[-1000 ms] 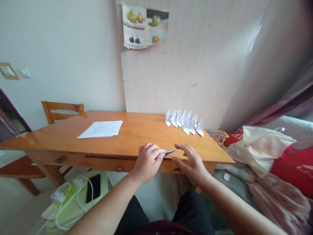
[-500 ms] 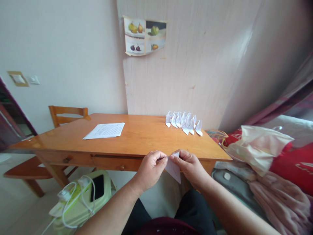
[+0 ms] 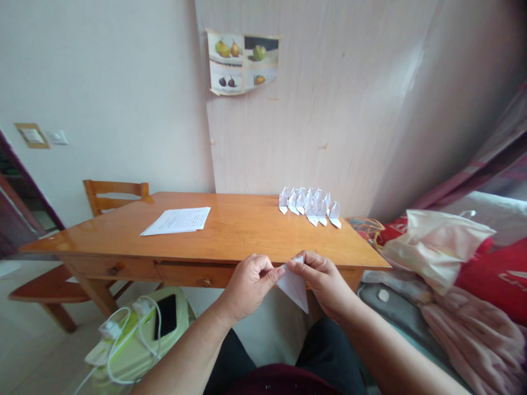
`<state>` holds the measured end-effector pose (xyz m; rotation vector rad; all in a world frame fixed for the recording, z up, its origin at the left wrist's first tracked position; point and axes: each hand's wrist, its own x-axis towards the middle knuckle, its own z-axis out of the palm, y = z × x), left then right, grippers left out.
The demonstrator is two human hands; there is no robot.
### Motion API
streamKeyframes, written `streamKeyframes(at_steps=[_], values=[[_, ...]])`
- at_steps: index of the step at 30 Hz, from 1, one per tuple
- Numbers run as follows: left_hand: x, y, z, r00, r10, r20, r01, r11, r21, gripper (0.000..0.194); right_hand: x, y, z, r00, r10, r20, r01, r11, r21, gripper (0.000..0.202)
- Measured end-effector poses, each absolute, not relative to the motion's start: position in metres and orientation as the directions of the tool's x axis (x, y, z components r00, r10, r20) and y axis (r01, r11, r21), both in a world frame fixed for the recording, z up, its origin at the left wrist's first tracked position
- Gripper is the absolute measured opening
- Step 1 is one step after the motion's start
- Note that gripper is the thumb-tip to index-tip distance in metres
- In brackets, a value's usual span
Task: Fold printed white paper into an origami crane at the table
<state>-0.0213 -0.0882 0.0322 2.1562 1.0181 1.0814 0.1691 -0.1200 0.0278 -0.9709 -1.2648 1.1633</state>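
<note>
A small piece of folded white paper (image 3: 293,291) hangs between my two hands, just in front of the table's near edge, its pointed end downward with a crease line showing. My left hand (image 3: 252,285) pinches its upper left corner between thumb and forefinger. On the upper right part, my right hand (image 3: 323,280) grips it, thumb on the near face; the other fingers are curled behind. Several folded paper figures (image 3: 313,208) stand in rows at the table's back right. At the left lies a stack of printed sheets (image 3: 177,220).
The wooden table (image 3: 239,230) has drawers along its front. A green stool (image 3: 173,318) at lower left carries a black phone (image 3: 165,316) and white cables. A chair (image 3: 117,189) stands behind at left. Bags (image 3: 440,247) and a pink cloth (image 3: 473,329) are heaped at right.
The paper has shifted slightly down and right, and more of its creased face shows between my hands. Both hands keep their pinch. The view has tilted slightly.
</note>
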Motion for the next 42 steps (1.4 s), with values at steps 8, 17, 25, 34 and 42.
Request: streamKeyframes(at_steps=[8, 17, 25, 34, 42], values=[[-0.033, -0.091, 0.036, 0.52, 0.789, 0.328, 0.274, -0.517, 0.811, 0.033, 0.174, -0.118, 0.03, -0.039, 0.984, 0.174, -0.143, 0.167, -0.976, 0.031], [-0.03, -0.094, 0.037, 0.522, 0.789, 0.323, 0.29, -0.521, 0.803, 0.031, 0.172, -0.117, 0.028, -0.053, 0.983, 0.178, -0.128, 0.17, -0.977, 0.032], [-0.026, -0.093, 0.029, 0.448, 0.838, 0.312, 0.244, -0.451, 0.859, 0.033, 0.17, -0.117, 0.026, -0.109, 0.982, 0.154, -0.047, 0.149, -0.988, 0.038], [-0.027, -0.096, 0.028, 0.473, 0.838, 0.274, 0.226, -0.415, 0.881, 0.031, 0.173, -0.11, 0.009, -0.05, 0.968, 0.247, 0.028, 0.248, -0.968, 0.043], [-0.025, -0.095, 0.022, 0.441, 0.862, 0.251, 0.202, -0.368, 0.908, 0.035, 0.164, -0.112, 0.009, -0.059, 0.971, 0.231, 0.052, 0.234, -0.971, 0.046]])
